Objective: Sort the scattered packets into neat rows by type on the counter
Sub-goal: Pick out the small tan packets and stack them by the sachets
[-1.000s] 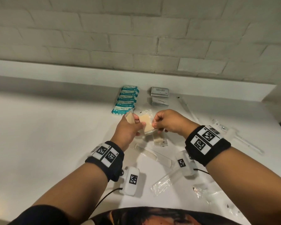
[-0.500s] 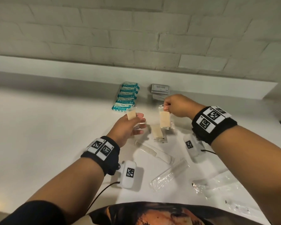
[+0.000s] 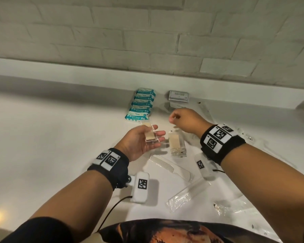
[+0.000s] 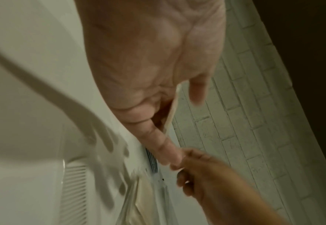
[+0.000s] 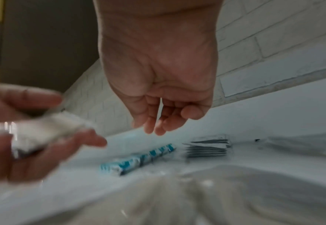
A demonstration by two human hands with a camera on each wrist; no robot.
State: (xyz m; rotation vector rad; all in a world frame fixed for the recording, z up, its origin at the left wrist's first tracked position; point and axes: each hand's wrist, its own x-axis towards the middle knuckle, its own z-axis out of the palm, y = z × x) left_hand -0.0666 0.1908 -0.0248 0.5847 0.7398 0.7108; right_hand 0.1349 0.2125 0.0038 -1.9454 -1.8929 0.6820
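Note:
My left hand (image 3: 137, 146) is turned palm up above the white counter (image 3: 60, 146) and holds a clear packet with a beige pad (image 3: 150, 135) between thumb and fingers. In the left wrist view that beige packet (image 4: 172, 109) shows edge-on under the thumb. My right hand (image 3: 182, 120) hovers just to the right, fingers hanging loosely curled and empty (image 5: 158, 118). A second beige packet (image 3: 176, 145) lies flat on the counter below it. A row of teal wipe packs (image 3: 140, 106) and a stack of grey sachets (image 3: 178, 96) sit at the back.
A white comb (image 3: 168, 166) and a long clear tube packet (image 3: 188, 195) lie near the front. Several crinkled clear packets (image 3: 235, 207) are scattered on the right. A raised ledge and a brick wall (image 3: 147, 41) close the back.
My right hand set its beige packet down on the counter, let go and lifted toward the back. My left hand turned palm up with its packet.

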